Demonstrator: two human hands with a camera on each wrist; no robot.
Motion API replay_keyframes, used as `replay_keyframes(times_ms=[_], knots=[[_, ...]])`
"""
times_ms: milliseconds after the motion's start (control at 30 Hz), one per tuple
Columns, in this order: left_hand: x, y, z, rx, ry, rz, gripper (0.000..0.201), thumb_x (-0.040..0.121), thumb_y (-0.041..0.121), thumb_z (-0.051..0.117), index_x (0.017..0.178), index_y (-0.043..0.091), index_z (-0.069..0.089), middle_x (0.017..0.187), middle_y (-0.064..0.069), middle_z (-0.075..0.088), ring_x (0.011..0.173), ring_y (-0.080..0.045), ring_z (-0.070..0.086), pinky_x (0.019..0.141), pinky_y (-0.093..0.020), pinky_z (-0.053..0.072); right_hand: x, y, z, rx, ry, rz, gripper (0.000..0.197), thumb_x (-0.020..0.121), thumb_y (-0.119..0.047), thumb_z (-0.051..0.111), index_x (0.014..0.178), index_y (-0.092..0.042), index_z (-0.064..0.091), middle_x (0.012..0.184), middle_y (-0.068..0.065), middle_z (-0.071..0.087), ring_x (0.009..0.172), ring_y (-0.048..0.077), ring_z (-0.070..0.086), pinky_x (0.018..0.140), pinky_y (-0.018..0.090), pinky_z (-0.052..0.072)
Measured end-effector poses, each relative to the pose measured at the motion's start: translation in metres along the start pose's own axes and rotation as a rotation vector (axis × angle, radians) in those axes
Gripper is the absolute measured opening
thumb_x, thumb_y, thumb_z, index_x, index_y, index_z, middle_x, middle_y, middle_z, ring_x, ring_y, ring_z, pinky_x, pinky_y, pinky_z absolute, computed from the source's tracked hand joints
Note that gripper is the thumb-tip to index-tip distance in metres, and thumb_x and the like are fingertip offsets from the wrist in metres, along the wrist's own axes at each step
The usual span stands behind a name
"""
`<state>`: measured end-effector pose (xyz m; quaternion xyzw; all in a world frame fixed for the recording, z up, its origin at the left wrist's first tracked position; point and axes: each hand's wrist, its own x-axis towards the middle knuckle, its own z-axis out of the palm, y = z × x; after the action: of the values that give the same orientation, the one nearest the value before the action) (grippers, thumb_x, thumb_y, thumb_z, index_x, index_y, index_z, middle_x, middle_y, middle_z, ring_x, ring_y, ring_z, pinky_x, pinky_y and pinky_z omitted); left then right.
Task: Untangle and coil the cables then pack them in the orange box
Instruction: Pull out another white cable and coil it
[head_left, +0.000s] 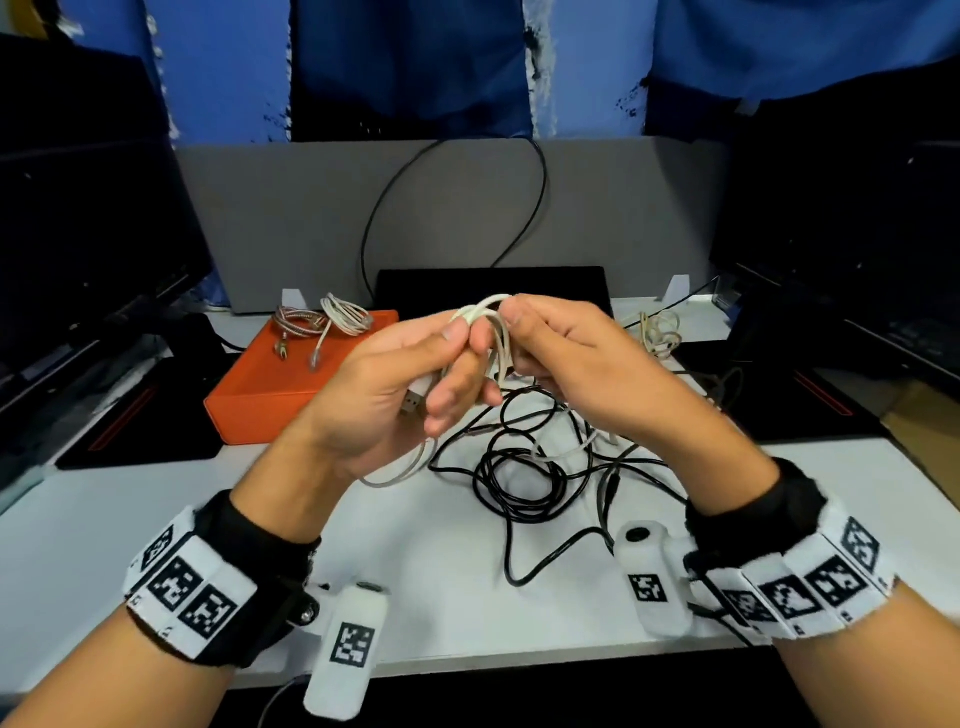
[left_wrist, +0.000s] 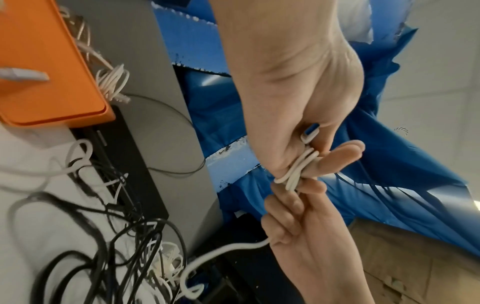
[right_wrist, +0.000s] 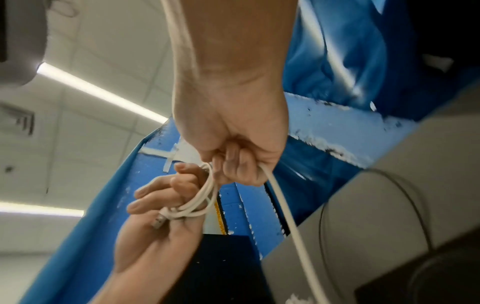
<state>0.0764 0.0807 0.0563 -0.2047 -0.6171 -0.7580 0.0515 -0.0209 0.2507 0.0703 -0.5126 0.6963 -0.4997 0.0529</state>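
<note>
From the head view, both hands are up above the white tabletop (head_left: 93, 525). The left hand (head_left: 384, 395) curls around loops of a white cable (head_left: 493, 332), with its USB plug (head_left: 413, 402) pointing down toward the person. The right hand (head_left: 576, 364) pinches the top of the loops. The orange box (head_left: 260, 400) sits to the left, with coiled cables (head_left: 327, 319) on top. A black cable tangle (head_left: 519, 467) lies below the hands.

In the left wrist view, the loops (left_wrist: 298, 166) cross the left hand's fingers (left_wrist: 335, 160).

In the right wrist view, the loose cable end (right_wrist: 288, 218) hangs down from the right hand (right_wrist: 233, 144).
</note>
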Motion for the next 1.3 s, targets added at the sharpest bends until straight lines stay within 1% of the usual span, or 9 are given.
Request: replay_keyframes(times_ms=[100, 300, 467, 567, 700, 800, 933, 1033, 1300], knots=[[0.002, -0.004, -0.001, -0.096, 0.019, -0.003, 0.026, 0.106, 0.014, 0.031, 0.095, 0.009, 0.054, 0.055, 0.008, 0.049, 0.044, -0.006, 0.047, 0.08, -0.027, 0.051, 0.0, 0.0, 0.006, 0.256, -0.031, 0.098, 0.041, 0.111, -0.042, 0.036, 0.092, -0.035, 0.071, 0.066, -0.005, 0.031, 0.052, 0.006, 0.024, 0.045, 0.019, 0.022], [0.001, 0.004, 0.002, -0.074, 0.071, -0.077, 0.035, 0.108, 0.024, 0.032, 0.091, 0.01, 0.059, 0.054, 0.004, 0.048, 0.046, -0.011, 0.049, 0.079, -0.029, 0.052, 0.0, 0.004, 0.013, -0.24, 0.128, -0.055, 0.037, 0.112, -0.04, 0.034, 0.091, -0.024, 0.06, 0.079, 0.003, 0.062, 0.072, 0.018, 0.058, 0.072, 0.046, 0.052], [-0.002, 0.01, 0.01, -0.167, 0.06, -0.057, 0.039, 0.108, 0.026, 0.03, 0.084, 0.012, 0.057, 0.043, 0.01, 0.044, 0.041, -0.008, 0.048, 0.075, -0.027, 0.051, -0.002, -0.002, 0.01, -0.09, 0.015, -0.067, 0.04, 0.112, -0.043, 0.034, 0.093, -0.02, 0.061, 0.076, 0.003, 0.058, 0.068, 0.01, 0.052, 0.064, 0.036, 0.049], [0.0, 0.005, 0.023, -0.202, 0.112, 0.031, 0.036, 0.11, 0.022, 0.026, 0.101, 0.0, 0.053, 0.048, 0.01, 0.051, 0.047, -0.005, 0.056, 0.075, -0.023, 0.051, 0.0, -0.002, 0.008, 0.255, -0.004, -0.018, 0.036, 0.112, -0.038, 0.037, 0.094, -0.026, 0.065, 0.074, -0.003, 0.055, 0.058, 0.003, 0.045, 0.051, 0.014, 0.036], [0.003, 0.013, 0.018, -0.278, 0.224, 0.168, 0.046, 0.107, 0.019, 0.031, 0.133, -0.014, 0.049, 0.066, 0.006, 0.062, 0.066, -0.006, 0.067, 0.079, -0.019, 0.054, 0.002, 0.009, 0.008, 0.268, -0.003, 0.044, 0.036, 0.113, -0.029, 0.038, 0.092, -0.035, 0.066, 0.065, -0.005, 0.039, 0.048, 0.005, 0.028, 0.043, 0.019, 0.023], [0.004, 0.019, 0.002, -0.337, 0.37, 0.279, 0.042, 0.109, 0.014, 0.034, 0.138, -0.013, 0.045, 0.087, 0.002, 0.075, 0.09, -0.012, 0.074, 0.091, -0.023, 0.054, 0.002, 0.013, 0.01, 0.018, -0.075, 0.123, 0.028, 0.112, -0.025, 0.043, 0.127, -0.031, 0.066, 0.061, -0.011, 0.038, 0.042, 0.002, 0.036, 0.043, 0.018, 0.031], [0.004, 0.012, 0.001, 0.389, 0.466, 0.311, 0.028, 0.109, 0.013, 0.038, 0.133, 0.007, 0.052, 0.109, -0.001, 0.077, 0.108, -0.02, 0.072, 0.107, -0.039, 0.049, -0.005, 0.001, 0.019, -0.168, -0.301, 0.082, 0.025, 0.11, -0.029, 0.049, 0.09, -0.035, 0.063, 0.063, -0.007, 0.037, 0.052, 0.005, 0.035, 0.059, 0.034, 0.04], [0.002, -0.001, 0.002, 1.006, 0.31, 0.266, 0.038, 0.109, 0.02, 0.041, 0.146, 0.023, 0.037, 0.116, 0.006, 0.073, 0.097, -0.008, 0.072, 0.089, -0.027, 0.056, -0.007, -0.009, 0.01, -0.296, -0.323, 0.087, 0.021, 0.104, -0.024, 0.057, 0.088, -0.012, 0.062, 0.065, -0.005, 0.044, 0.057, 0.009, 0.037, 0.058, 0.032, 0.036], [-0.006, 0.02, -0.001, 0.797, 0.002, -0.037, 0.048, 0.11, 0.025, 0.035, 0.08, -0.003, 0.06, 0.062, 0.005, 0.065, 0.049, -0.017, 0.049, 0.065, -0.03, 0.05, -0.004, -0.013, -0.013, 0.067, 0.021, -0.033, 0.004, 0.1, -0.008, 0.065, 0.097, -0.009, 0.063, 0.074, 0.015, 0.064, 0.059, 0.013, 0.049, 0.051, 0.022, 0.038]])
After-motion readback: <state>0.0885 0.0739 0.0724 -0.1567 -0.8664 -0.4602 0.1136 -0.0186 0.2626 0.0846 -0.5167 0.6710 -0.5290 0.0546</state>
